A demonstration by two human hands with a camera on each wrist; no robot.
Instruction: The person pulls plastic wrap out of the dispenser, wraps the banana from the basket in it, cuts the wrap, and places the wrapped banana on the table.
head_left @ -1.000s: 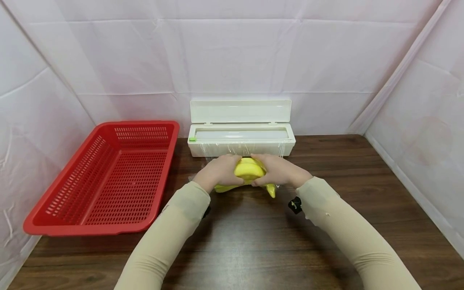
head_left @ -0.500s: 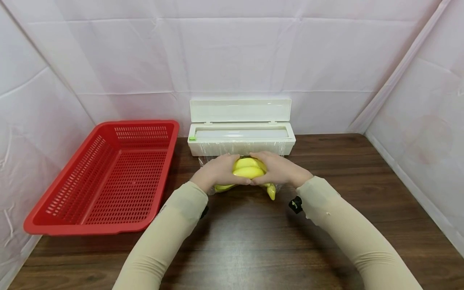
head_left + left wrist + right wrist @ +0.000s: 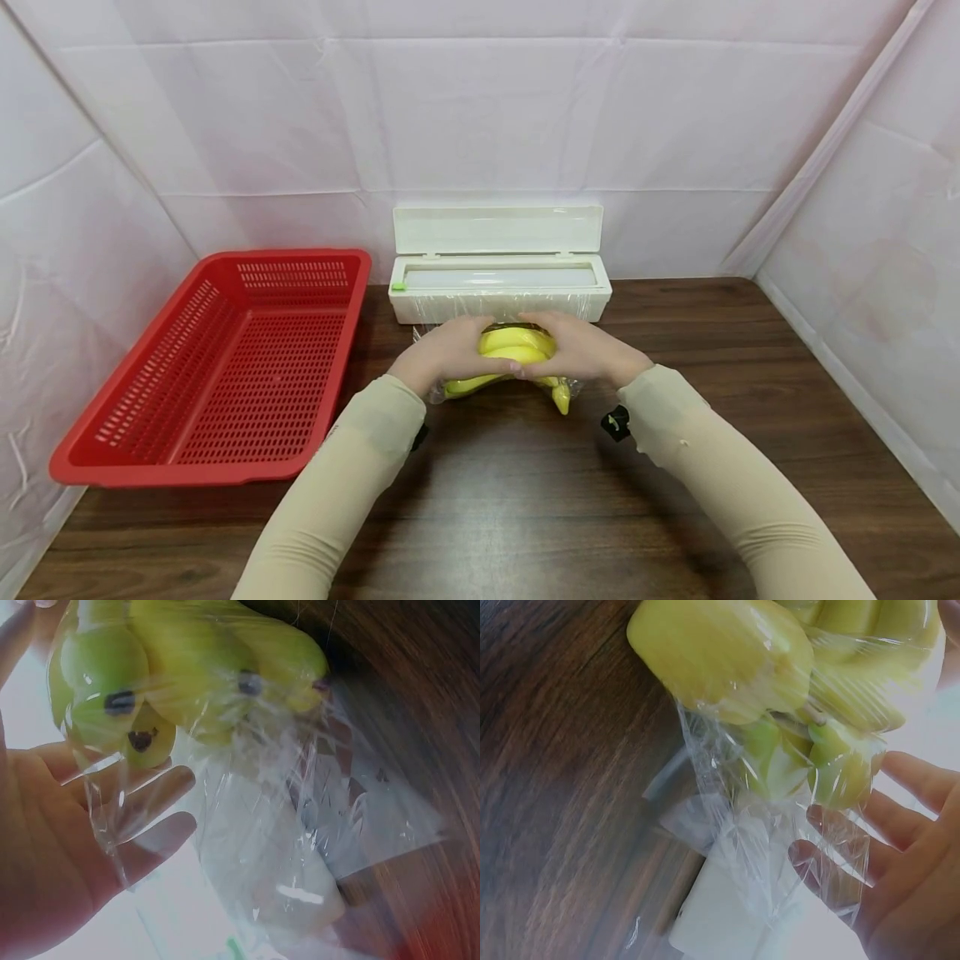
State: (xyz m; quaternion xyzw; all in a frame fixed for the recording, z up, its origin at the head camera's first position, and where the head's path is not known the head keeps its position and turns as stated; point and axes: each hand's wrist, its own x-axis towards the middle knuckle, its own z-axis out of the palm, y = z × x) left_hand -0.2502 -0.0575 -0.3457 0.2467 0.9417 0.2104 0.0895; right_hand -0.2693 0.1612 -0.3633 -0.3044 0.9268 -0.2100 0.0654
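A bunch of yellow bananas [image 3: 517, 340] with dark tips lies low over the table, covered with clear cling film [image 3: 754, 847]. My left hand [image 3: 442, 354] cups it from the left and my right hand [image 3: 585, 350] from the right. The thumbs nearly meet along the near side. In the left wrist view, spread fingers [image 3: 161, 832] lie against loose film beside the bananas [image 3: 195, 660]. The right wrist view likewise has extended fingers [image 3: 892, 817] at the film. Behind the hands stands an open white cling film dispenser [image 3: 501, 310], and film runs down its front.
To the left stands a red perforated plastic basket [image 3: 172, 475]. The dispenser has its lid [image 3: 498, 230] raised and a small green slider [image 3: 398, 287] at its left end. White cloth walls [image 3: 480, 108] border the brown wooden table [image 3: 487, 517] behind and at the sides.
My hands have shifted slightly outward around the bananas, and more of the yellow skin shows between them. Film has come into view beside the left hand. Basket and dispenser have stayed put.
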